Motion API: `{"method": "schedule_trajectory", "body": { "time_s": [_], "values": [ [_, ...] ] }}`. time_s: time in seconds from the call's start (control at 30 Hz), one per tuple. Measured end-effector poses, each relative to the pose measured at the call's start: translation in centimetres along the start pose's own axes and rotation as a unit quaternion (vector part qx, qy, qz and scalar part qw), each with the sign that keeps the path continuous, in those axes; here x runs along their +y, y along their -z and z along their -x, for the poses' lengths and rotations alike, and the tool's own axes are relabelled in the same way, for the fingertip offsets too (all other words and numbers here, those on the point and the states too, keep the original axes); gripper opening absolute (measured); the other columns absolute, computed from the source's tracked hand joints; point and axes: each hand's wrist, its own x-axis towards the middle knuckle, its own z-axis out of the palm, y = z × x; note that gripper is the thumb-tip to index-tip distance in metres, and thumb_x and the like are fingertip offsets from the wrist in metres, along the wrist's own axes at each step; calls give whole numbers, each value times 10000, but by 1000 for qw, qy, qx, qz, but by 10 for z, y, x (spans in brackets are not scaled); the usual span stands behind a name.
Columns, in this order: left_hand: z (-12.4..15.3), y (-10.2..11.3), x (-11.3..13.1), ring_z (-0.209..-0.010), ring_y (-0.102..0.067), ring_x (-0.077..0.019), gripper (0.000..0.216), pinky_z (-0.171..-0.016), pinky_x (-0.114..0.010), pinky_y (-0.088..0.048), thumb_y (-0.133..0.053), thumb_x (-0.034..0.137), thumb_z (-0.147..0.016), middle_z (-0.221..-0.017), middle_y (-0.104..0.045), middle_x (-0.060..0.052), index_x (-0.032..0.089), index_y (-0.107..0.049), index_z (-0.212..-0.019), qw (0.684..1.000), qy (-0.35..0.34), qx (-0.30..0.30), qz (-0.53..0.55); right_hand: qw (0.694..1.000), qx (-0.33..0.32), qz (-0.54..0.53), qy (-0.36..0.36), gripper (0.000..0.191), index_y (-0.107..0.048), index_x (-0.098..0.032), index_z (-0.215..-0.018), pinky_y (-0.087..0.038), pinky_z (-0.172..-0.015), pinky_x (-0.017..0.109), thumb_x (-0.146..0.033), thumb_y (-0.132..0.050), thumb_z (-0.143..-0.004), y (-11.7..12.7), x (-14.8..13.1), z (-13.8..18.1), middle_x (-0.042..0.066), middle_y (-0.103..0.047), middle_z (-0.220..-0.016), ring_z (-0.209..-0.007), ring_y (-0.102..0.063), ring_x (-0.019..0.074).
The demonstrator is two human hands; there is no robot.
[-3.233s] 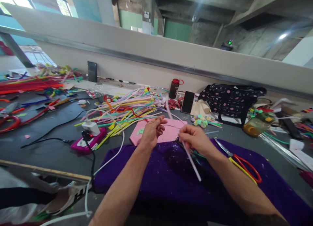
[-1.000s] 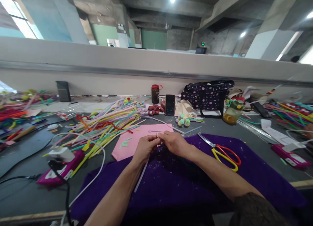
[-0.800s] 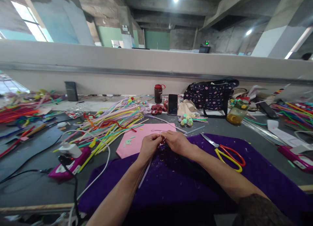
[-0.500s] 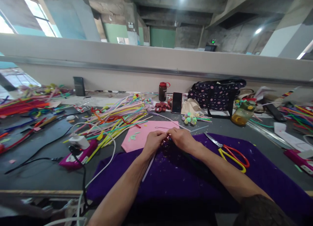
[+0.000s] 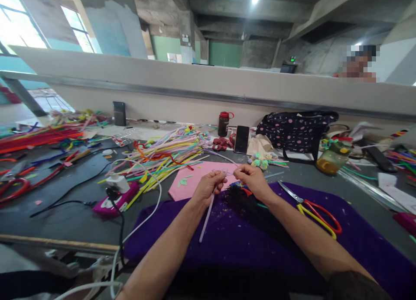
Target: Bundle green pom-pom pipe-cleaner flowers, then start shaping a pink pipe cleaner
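Observation:
My left hand (image 5: 212, 186) is closed on a pale lilac pipe cleaner (image 5: 207, 217). Its straight tail hangs below the fingers over the purple cloth (image 5: 247, 243), and a small loop shows above the fingertips. Just to the right, my right hand (image 5: 252, 179) pinches the same pipe cleaner near its other part, with a short stretch running between the hands. Beneath the right hand lies a blue and orange tool (image 5: 238, 186), partly hidden. Scissors (image 5: 305, 204) with one red and one yellow handle rest opened on the cloth at the right.
Behind the left hand is a pink sheet (image 5: 177, 181) with green bits. Bundled pipe cleaners (image 5: 165, 150) lie beyond. A magenta power strip (image 5: 113, 202) with cables stands left. At the back are a bottle (image 5: 223, 124), a phone (image 5: 242, 139), a bag (image 5: 297, 131) and a jar (image 5: 333, 157).
My hands have moved slightly apart, and a loop of the pipe cleaner now shows between them. The blue and orange tool has become easier to see. The whole view has shifted left.

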Motion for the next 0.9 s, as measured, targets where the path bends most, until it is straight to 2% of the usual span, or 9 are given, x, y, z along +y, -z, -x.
{"method": "schedule_trajectory", "body": {
  "time_s": [0.1, 0.2, 0.3, 0.5, 0.67, 0.73, 0.83, 0.9],
  "values": [
    [4, -4, -1, -371, -385, -13, 267, -318, -139, -198, -682, 350, -609, -588, -568, 5, 122, -565, -681, 999, 14, -32, -27, 982, 12, -164, -98, 256, -527, -156, -685, -249, -360, 171, -399, -607, -672, -6, 1, 2, -35, -508, -553, -408, -389, 58],
    [7, -7, -4, -374, -404, -17, 282, -320, -145, -207, -681, 376, -610, -598, -584, -4, 120, -589, -682, 997, 10, -56, -57, 972, 7, -200, -124, 270, -528, -163, -702, -233, -349, 164, -416, -614, -664, -9, 3, 3, -50, -495, -514, -387, -389, 53],
    [7, -7, -5, -374, -402, -14, 288, -321, -141, -208, -686, 381, -607, -589, -576, 0, 119, -597, -689, 997, 4, -51, -56, 983, -6, -150, -101, 241, -569, -159, -767, -253, -353, 162, -385, -596, -688, -8, 6, 3, -45, -514, -534, -403, -438, 63],
    [5, -6, -5, -362, -386, -6, 285, -313, -133, -186, -671, 378, -634, -562, -545, 10, 110, -584, -679, 999, 6, -37, -33, 996, -86, 14, -15, 187, -622, -165, -854, -320, -388, 174, -284, -504, -772, -4, 7, 3, -33, -543, -554, -427, -465, 79],
    [4, -5, -5, -348, -378, -8, 276, -316, -139, -190, -682, 358, -615, -526, -526, 22, 110, -566, -653, 999, 14, -21, -20, 993, -48, 75, 77, 147, -642, -166, -806, -392, -472, 200, -245, -523, -770, -5, 10, 3, -2, -572, -678, -503, -520, 89],
    [2, -4, -6, -339, -370, -10, 270, -316, -145, -182, -673, 355, -619, -509, -520, 25, 113, -555, -633, 999, 17, -21, -27, 994, -42, 69, 74, 151, -639, -174, -827, -409, -461, 204, -249, -519, -774, -5, 11, 3, 2, -575, -681, -515, -540, 102],
    [-1, -1, -9, -322, -346, -13, 257, -314, -155, -160, -652, 349, -625, -473, -496, 32, 111, -556, -609, 997, 31, -21, -61, 997, -53, 36, 34, 186, -616, -185, -907, -427, -411, 207, -261, -510, -775, -6, 12, 4, -5, -576, -623, -525, -564, 129],
    [-1, -1, -10, -317, -333, -14, 250, -316, -161, -149, -636, 350, -629, -462, -487, 34, 108, -577, -620, 995, 37, -23, -90, 998, -65, 3, 12, 226, -593, -195, -969, -451, -406, 217, -247, -508, -766, -7, 13, 3, -2, -593, -662, -548, -576, 139]
  ]
}}
